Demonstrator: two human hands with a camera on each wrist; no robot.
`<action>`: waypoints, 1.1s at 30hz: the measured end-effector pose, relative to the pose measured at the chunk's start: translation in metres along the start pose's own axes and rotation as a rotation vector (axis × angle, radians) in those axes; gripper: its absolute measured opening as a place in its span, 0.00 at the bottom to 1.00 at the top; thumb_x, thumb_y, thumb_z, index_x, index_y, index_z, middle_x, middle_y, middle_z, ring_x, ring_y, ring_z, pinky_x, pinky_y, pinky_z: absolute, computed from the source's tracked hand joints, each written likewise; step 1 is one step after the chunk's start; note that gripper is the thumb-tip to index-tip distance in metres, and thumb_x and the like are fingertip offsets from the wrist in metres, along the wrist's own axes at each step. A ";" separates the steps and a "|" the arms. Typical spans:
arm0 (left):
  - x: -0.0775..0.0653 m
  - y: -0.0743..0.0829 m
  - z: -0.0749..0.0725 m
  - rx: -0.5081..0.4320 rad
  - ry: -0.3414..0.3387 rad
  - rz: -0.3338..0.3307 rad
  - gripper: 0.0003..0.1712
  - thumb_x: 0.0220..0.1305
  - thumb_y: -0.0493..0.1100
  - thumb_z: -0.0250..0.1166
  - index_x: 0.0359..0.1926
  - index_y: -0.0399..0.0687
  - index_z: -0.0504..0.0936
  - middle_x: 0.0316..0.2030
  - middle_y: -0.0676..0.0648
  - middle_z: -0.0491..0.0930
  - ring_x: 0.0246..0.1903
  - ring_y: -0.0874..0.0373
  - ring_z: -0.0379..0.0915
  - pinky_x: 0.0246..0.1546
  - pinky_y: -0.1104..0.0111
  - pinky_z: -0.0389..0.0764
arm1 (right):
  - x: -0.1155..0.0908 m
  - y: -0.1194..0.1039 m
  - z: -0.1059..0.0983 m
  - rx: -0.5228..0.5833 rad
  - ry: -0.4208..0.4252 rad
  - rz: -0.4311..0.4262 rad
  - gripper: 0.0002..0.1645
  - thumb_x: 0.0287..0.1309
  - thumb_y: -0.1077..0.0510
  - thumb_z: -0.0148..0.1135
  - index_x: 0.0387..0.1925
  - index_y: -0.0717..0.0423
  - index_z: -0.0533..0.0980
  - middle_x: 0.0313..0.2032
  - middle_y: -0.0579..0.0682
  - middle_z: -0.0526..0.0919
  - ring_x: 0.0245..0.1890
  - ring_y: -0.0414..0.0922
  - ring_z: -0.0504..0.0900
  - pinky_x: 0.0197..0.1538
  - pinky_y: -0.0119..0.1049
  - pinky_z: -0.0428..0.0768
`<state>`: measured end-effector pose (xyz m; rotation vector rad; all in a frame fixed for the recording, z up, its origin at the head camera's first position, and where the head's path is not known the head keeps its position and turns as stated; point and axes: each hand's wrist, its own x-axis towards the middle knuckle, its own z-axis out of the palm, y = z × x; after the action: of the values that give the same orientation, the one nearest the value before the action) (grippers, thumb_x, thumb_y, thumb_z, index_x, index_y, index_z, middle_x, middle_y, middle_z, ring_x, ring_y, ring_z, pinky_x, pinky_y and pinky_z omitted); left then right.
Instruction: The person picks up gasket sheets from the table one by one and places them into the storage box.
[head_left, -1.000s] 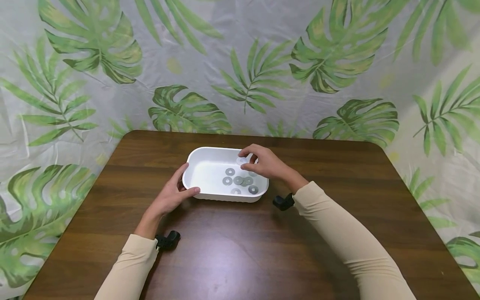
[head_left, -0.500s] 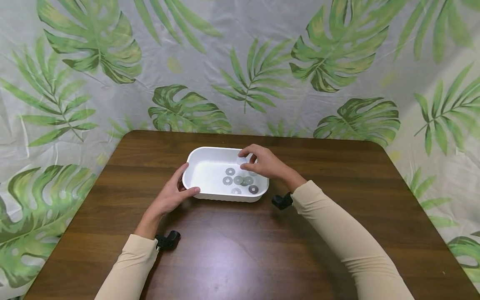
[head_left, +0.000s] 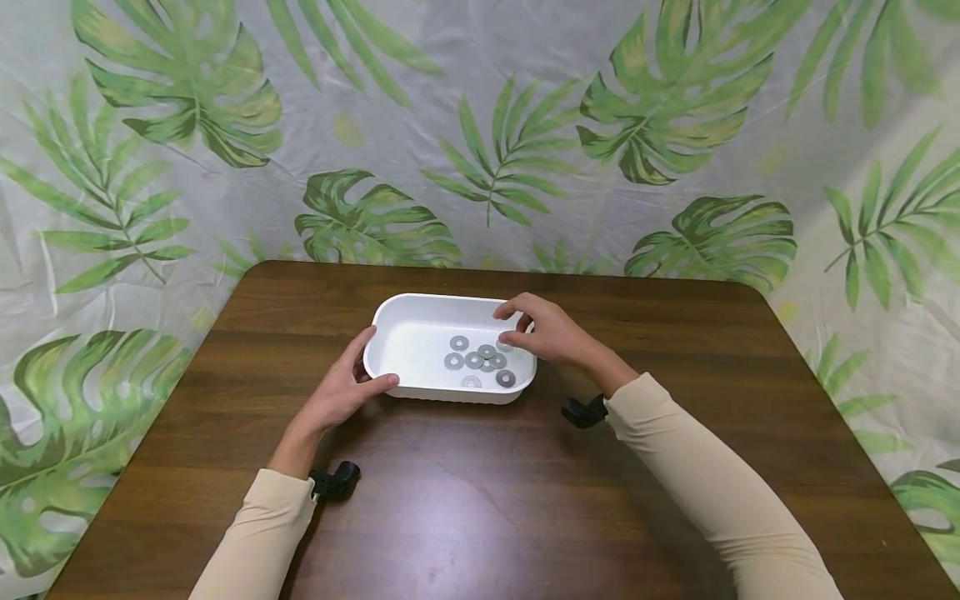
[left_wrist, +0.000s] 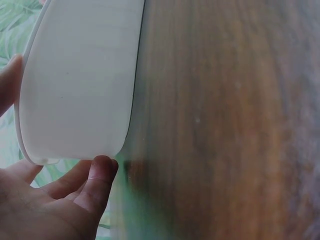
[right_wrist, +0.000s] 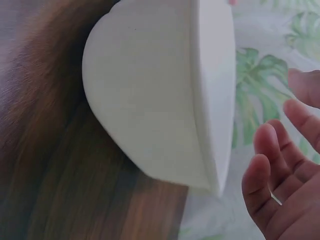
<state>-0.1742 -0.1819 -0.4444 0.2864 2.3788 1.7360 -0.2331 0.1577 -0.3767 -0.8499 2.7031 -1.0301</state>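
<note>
A white rounded rectangular tub (head_left: pixel 408 337) stands on the table. Several flat grey washers (head_left: pixel 453 362) lie on its floor toward the right, some overlapping; one is darker than the others. My left hand (head_left: pixel 337 393) holds the tub's left end, thumb at the near rim and fingers around the end wall. In the left wrist view, fingertips (left_wrist: pixel 104 167) press at the bottom corner of the tub. My right hand (head_left: pixel 553 335) hovers over the tub's right end, thumb and index finger apart with nothing between them. Its fingers (right_wrist: pixel 257 182) are loosely bent in the right wrist view.
The brown wooden table (head_left: pixel 450 500) extends on all sides of the tub. Behind it hangs a pale curtain (head_left: pixel 517 50) printed with green leaves. Each wrist wears a black camera (head_left: pixel 337 481).
The right hand has let go of a pale washer, which now lies on top of the others in the tub, and has shifted a little to the right. The left hand stays put.
</note>
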 end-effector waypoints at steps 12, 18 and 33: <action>-0.002 -0.001 0.000 0.015 -0.002 -0.015 0.53 0.64 0.40 0.67 0.79 0.44 0.41 0.69 0.29 0.60 0.62 0.38 0.69 0.46 0.82 0.71 | -0.082 0.016 -0.019 0.017 0.048 0.001 0.16 0.63 0.56 0.66 0.52 0.50 0.78 0.44 0.48 0.81 0.36 0.41 0.78 0.42 0.40 0.80; -0.003 -0.001 -0.002 0.018 0.001 -0.020 0.54 0.64 0.41 0.67 0.79 0.45 0.41 0.71 0.30 0.59 0.64 0.37 0.67 0.47 0.83 0.70 | -0.112 0.030 -0.017 0.005 0.057 0.043 0.14 0.64 0.56 0.65 0.50 0.49 0.78 0.45 0.49 0.82 0.38 0.37 0.78 0.43 0.36 0.80; -0.008 0.011 -0.008 0.215 0.042 -0.005 0.52 0.66 0.48 0.66 0.79 0.42 0.43 0.74 0.31 0.54 0.69 0.37 0.61 0.65 0.48 0.67 | -0.119 0.032 -0.017 -0.189 0.072 0.009 0.15 0.62 0.57 0.66 0.50 0.53 0.78 0.48 0.54 0.81 0.40 0.46 0.82 0.43 0.41 0.82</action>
<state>-0.1681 -0.1878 -0.4308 0.2755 2.5971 1.4985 -0.1536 0.2523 -0.3937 -0.8443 2.8983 -0.8279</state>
